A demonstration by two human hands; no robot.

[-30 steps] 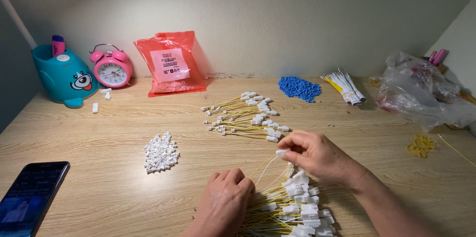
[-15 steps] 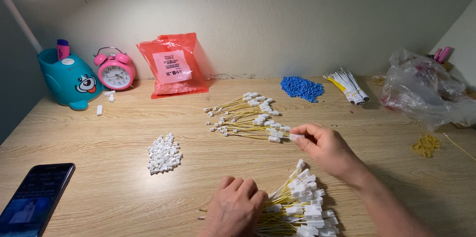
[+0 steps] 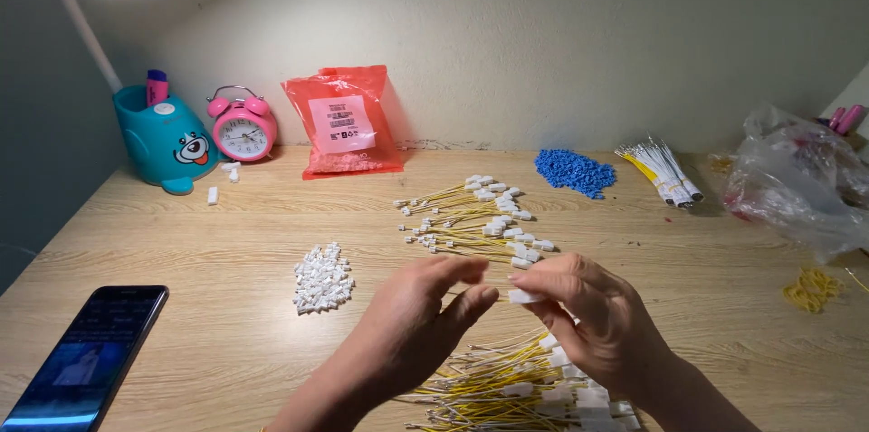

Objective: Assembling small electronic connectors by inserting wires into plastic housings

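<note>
My right hand (image 3: 593, 310) pinches a small white connector (image 3: 525, 296) between thumb and forefinger. My left hand (image 3: 421, 310) is raised beside it, fingertips meeting at the connector; whether it grips a wire is hidden. Under both hands lies a pile of yellow wires with white connectors (image 3: 520, 382). A second fanned bunch of yellow wires with white connectors (image 3: 475, 219) lies just beyond the hands. A small heap of loose white connectors (image 3: 321, 278) sits to the left of my left hand.
On the wooden desk (image 3: 226, 233): a phone with a lit screen (image 3: 86, 355) front left, a teal pen holder (image 3: 167, 142), a pink alarm clock (image 3: 242, 129), a red bag (image 3: 342, 120), blue beads (image 3: 573, 170), a wire bundle (image 3: 663, 170), a clear plastic bag (image 3: 797, 179), yellow bands (image 3: 810, 287).
My left hand has lifted off the near wire pile and come up to meet my right hand, which has drawn back from the far bunch with a white connector.
</note>
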